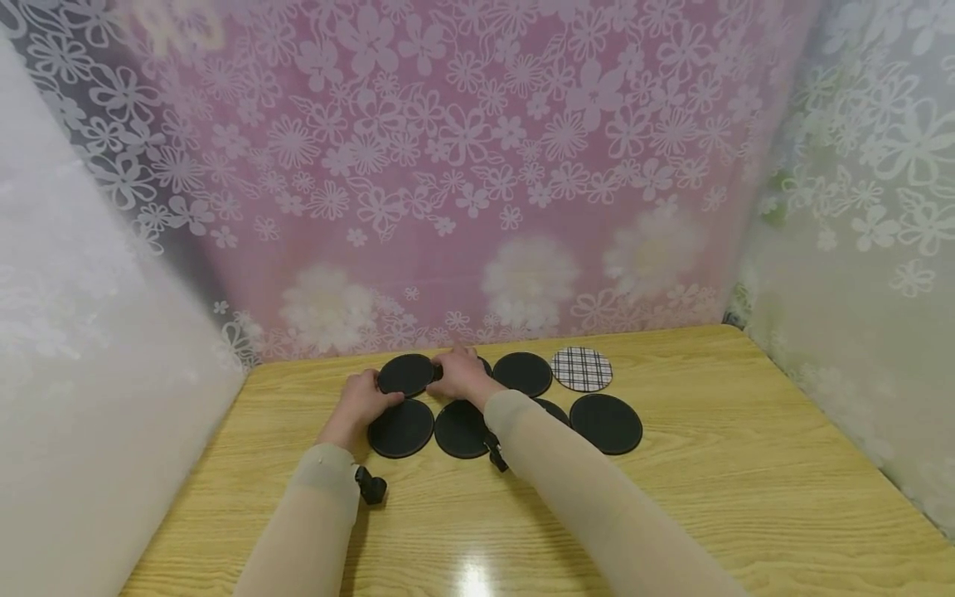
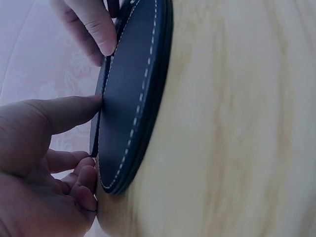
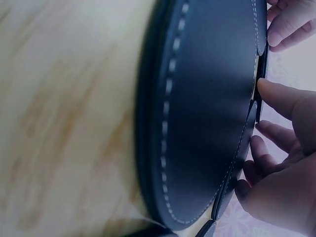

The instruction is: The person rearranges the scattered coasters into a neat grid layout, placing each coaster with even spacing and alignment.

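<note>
A round black coaster lies at the left end of the back row. My left hand holds its left edge between thumb and fingers. At its right edge my right hand pinches the rim, covering most of the neighbouring back-row coaster. Directly in front lies another black coaster; the left wrist view shows white stitching round this front coaster. In the right wrist view, a stitched black coaster stands before my right thumb and curled fingers.
Other black coasters continue both rows to the right, one partly behind my right sleeve. A white-and-black checked coaster ends the back row. Flowered curtains border the wooden table at the back and sides.
</note>
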`<state>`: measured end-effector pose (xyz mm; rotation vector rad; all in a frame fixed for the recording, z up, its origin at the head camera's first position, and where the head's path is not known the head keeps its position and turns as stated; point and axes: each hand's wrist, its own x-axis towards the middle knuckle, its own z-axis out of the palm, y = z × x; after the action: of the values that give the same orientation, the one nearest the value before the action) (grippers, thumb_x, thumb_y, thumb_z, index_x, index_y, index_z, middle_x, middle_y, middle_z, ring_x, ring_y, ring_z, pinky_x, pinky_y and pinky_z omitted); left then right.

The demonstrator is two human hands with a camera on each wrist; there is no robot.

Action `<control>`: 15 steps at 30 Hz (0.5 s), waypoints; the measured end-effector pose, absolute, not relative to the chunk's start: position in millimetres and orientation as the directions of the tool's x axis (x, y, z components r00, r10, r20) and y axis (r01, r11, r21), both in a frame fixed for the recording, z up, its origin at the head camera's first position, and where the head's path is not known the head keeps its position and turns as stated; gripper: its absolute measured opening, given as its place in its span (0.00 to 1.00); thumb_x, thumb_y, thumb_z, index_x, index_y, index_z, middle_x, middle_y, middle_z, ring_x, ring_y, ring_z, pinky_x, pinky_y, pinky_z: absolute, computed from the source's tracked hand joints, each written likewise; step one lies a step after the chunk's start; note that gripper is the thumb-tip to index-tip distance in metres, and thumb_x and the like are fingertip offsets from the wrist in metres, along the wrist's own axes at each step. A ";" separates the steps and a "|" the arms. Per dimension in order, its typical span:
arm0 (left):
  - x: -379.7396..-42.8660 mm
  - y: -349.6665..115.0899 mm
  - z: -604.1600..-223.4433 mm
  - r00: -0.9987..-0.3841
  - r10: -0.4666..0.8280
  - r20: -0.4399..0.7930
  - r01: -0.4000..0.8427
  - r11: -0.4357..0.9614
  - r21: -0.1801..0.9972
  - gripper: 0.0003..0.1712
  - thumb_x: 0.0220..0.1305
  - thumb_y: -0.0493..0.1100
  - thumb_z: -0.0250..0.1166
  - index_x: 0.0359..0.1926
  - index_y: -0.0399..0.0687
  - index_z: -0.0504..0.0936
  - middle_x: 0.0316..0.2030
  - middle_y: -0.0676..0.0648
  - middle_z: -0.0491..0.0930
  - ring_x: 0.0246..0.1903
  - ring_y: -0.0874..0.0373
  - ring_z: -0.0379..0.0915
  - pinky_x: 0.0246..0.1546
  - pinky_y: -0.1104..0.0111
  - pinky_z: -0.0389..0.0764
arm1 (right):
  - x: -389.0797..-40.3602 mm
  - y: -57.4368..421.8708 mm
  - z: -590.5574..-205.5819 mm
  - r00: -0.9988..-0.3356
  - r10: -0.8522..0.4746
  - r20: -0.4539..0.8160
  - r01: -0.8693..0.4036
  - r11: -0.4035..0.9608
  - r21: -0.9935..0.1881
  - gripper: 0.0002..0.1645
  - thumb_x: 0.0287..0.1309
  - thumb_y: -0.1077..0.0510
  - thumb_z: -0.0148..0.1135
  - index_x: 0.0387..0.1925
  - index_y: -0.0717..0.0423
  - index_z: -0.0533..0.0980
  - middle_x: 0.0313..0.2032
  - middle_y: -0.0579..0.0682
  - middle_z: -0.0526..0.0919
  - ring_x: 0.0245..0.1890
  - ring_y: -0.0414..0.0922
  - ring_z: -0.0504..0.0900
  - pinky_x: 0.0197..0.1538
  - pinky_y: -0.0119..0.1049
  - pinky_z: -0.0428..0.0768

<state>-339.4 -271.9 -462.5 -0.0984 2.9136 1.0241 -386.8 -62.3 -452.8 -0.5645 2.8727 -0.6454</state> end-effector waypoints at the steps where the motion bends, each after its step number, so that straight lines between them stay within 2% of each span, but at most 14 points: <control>1: -337.8 -271.0 -461.8 -0.996 -0.047 -0.071 -0.081 0.779 0.622 0.42 0.75 0.48 0.74 0.73 0.20 0.70 0.64 0.20 0.74 0.65 0.28 0.74 0.64 0.42 0.80 | -386.4 -62.2 -452.9 -0.919 -0.390 -0.060 -0.329 0.840 -0.432 0.33 0.75 0.46 0.72 0.76 0.48 0.79 0.81 0.61 0.65 0.82 0.64 0.58 0.78 0.60 0.65; 15: -338.0 -271.7 -466.6 -0.996 -0.061 -0.066 -0.088 0.791 0.605 0.41 0.76 0.48 0.73 0.72 0.20 0.70 0.66 0.21 0.71 0.65 0.29 0.71 0.66 0.41 0.78 | -383.5 -62.9 -454.2 -0.923 -0.382 -0.047 -0.328 0.845 -0.422 0.31 0.76 0.47 0.71 0.75 0.48 0.79 0.80 0.61 0.64 0.80 0.63 0.60 0.77 0.59 0.67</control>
<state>-338.0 -271.7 -466.6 -0.1219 2.9319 0.9943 -383.5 -62.9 -454.2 -0.5588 2.8932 -0.6265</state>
